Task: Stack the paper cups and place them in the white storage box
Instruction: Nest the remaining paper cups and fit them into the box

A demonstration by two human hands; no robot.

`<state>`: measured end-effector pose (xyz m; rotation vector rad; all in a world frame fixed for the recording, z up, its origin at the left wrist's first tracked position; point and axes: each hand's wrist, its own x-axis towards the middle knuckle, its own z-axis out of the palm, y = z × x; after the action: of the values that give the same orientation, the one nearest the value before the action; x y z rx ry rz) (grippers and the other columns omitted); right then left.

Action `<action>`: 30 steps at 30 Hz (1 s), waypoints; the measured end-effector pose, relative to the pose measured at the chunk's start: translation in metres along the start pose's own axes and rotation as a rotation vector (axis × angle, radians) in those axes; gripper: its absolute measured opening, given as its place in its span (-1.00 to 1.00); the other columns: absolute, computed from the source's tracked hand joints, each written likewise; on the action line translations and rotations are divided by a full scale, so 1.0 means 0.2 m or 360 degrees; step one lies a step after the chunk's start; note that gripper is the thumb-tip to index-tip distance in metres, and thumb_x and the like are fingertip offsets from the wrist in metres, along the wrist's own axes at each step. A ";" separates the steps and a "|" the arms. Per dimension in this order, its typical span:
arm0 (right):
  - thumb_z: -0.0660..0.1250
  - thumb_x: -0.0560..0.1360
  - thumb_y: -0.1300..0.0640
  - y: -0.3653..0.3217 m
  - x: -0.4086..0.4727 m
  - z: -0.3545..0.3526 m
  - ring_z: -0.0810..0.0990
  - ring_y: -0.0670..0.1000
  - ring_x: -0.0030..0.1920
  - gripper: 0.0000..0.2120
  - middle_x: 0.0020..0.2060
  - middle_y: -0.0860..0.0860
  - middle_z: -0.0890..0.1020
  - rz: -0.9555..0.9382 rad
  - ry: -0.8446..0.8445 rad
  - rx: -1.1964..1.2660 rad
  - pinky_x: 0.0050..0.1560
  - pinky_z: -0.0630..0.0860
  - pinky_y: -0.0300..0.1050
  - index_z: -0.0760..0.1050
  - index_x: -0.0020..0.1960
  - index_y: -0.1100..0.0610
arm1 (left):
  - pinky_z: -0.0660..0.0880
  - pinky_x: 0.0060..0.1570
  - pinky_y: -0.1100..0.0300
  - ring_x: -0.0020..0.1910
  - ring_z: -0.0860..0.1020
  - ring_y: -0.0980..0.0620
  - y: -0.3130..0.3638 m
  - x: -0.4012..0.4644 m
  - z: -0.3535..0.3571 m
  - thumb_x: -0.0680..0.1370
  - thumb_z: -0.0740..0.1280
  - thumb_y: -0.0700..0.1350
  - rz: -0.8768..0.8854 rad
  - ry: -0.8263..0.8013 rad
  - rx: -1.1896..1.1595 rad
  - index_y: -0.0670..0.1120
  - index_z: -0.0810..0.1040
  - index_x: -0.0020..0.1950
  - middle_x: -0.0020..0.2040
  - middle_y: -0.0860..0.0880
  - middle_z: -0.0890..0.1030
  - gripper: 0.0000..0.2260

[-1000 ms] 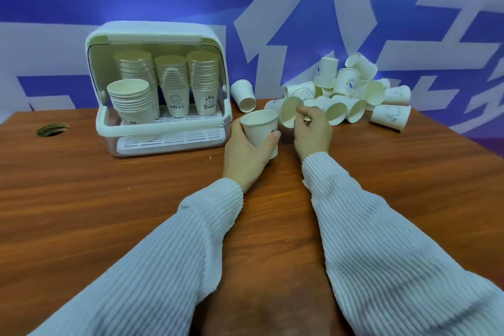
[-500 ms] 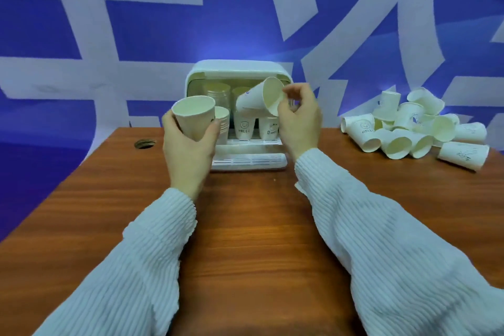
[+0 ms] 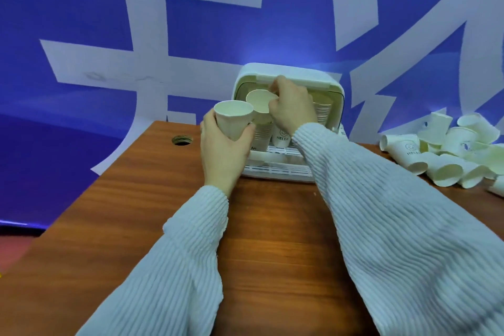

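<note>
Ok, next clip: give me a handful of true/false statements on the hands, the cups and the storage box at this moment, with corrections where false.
1. The left hand holds an upright paper cup. True.
2. The right hand is empty. False: its fingers hold a second cup, tilted, at the opening of the white storage box.
3. The box is closed. False: its front is open and stacked cups stand inside.
4. A pile of loose cups lies on the table to the right of the box. True.
5. The left hand's cup is already nested in a stack. False: it is a single cup held in front of the box.
</note>
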<state>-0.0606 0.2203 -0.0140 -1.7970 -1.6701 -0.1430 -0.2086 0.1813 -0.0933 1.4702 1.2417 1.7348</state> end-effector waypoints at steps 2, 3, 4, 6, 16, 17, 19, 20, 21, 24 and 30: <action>0.26 0.50 0.19 -0.02 0.02 -0.01 0.62 0.23 0.17 -0.69 0.17 0.13 0.69 0.0091 -0.0122 -0.0053 0.21 0.57 0.08 0.62 0.20 0.02 | 0.59 0.16 0.03 0.18 0.54 0.10 -0.02 0.01 0.00 0.39 0.52 0.20 -0.0029 -0.0024 -0.0004 0.05 0.43 0.36 0.20 0.10 0.53 -0.38; 0.28 0.51 0.19 -0.02 0.03 -0.01 0.63 0.21 0.18 -0.70 0.17 0.12 0.69 0.0137 -0.0180 -0.0045 0.23 0.57 0.06 0.65 0.18 0.02 | 0.59 0.17 0.00 0.18 0.54 0.09 -0.03 0.01 0.00 0.38 0.52 0.21 -0.0043 -0.0043 0.0000 0.04 0.43 0.36 0.20 0.09 0.53 -0.38; 0.29 0.53 0.19 -0.02 0.04 -0.01 0.64 0.19 0.19 -0.70 0.17 0.11 0.70 0.0172 -0.0227 -0.0038 0.24 0.57 0.05 0.67 0.18 0.03 | 0.59 0.17 -0.01 0.18 0.53 0.08 -0.04 0.01 0.00 0.39 0.52 0.20 -0.0054 -0.0060 0.0002 0.04 0.42 0.37 0.20 0.09 0.53 -0.37; 0.28 0.55 0.17 0.00 0.02 0.01 0.65 0.18 0.18 -0.71 0.18 0.10 0.70 0.0179 -0.0298 -0.0078 0.26 0.57 0.04 0.69 0.17 0.01 | 0.59 0.17 0.01 0.19 0.53 0.08 -0.05 0.00 0.00 0.41 0.54 0.18 -0.0061 -0.0076 0.0008 0.04 0.41 0.39 0.21 0.09 0.52 -0.37; 0.21 0.62 -0.07 0.03 -0.04 0.03 0.63 0.06 0.18 -0.69 0.18 -0.08 0.70 0.0032 0.0062 0.0084 0.16 0.52 -0.04 0.63 0.26 -0.07 | 0.53 0.23 0.06 0.23 0.48 0.10 -0.04 -0.03 0.02 0.45 0.55 0.10 -0.0027 -0.0181 0.0049 0.05 0.39 0.44 0.25 0.10 0.50 -0.37; 0.23 0.63 -0.07 0.02 -0.07 0.01 0.64 -0.03 0.09 -0.71 0.09 -0.11 0.71 -0.0054 0.0167 0.0306 0.06 0.49 -0.11 0.66 0.19 -0.04 | 0.53 0.24 0.05 0.23 0.48 0.11 -0.04 -0.03 0.02 0.45 0.55 0.10 -0.0021 -0.0183 0.0059 0.07 0.38 0.45 0.25 0.10 0.49 -0.37; 0.29 0.63 -0.07 0.00 -0.14 -0.02 0.59 -0.20 -0.08 -0.74 -0.04 -0.15 0.71 -0.0330 0.0093 0.0660 -0.05 0.43 -0.19 0.71 0.09 0.00 | 0.53 0.25 0.01 0.23 0.48 0.11 -0.05 -0.02 0.02 0.45 0.54 0.10 -0.0008 -0.0197 0.0081 0.10 0.37 0.47 0.26 0.10 0.49 -0.37; 0.31 0.61 -0.08 0.01 -0.18 -0.03 0.56 -0.23 -0.14 -0.74 -0.08 -0.16 0.69 -0.0500 -0.0028 0.0644 -0.09 0.42 -0.22 0.72 0.05 0.02 | 0.54 0.24 -0.01 0.23 0.48 0.11 -0.06 -0.02 0.02 0.46 0.53 0.10 -0.0003 -0.0209 0.0088 0.12 0.37 0.47 0.27 0.10 0.49 -0.37; 0.33 0.59 -0.08 0.02 -0.21 -0.04 0.54 -0.21 -0.19 -0.75 -0.11 -0.16 0.69 -0.0649 -0.0131 0.0539 -0.11 0.44 -0.21 0.71 0.02 0.03 | 0.55 0.23 -0.02 0.23 0.49 0.11 -0.06 -0.02 0.03 0.46 0.52 0.11 0.0003 -0.0229 0.0088 0.14 0.37 0.47 0.27 0.10 0.50 -0.38; 0.38 0.54 0.02 0.06 -0.22 -0.03 0.56 -0.11 -0.18 -0.84 -0.16 -0.11 0.67 -0.0900 -0.0120 0.0323 -0.07 0.55 -0.04 0.67 -0.04 0.08 | 0.54 0.26 0.01 0.27 0.50 0.11 -0.08 -0.01 0.02 0.48 0.47 0.19 0.0010 -0.0313 0.0134 0.16 0.27 0.57 0.32 0.10 0.47 -0.29; 0.30 0.58 0.10 0.14 -0.14 -0.09 0.57 0.00 -0.21 -0.86 -0.23 -0.02 0.63 -0.0468 0.0409 0.0466 -0.12 0.55 0.10 0.60 -0.05 0.12 | 0.38 0.42 0.00 0.46 0.38 0.05 -0.14 -0.07 0.03 0.52 0.46 0.15 0.0007 -0.0368 0.0296 0.09 0.13 0.66 0.47 0.02 0.37 -0.20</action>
<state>-0.0332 0.1886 -0.0262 -1.2575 -1.6621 -0.2343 -0.2041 0.1839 -0.1248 1.7260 1.3022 1.4346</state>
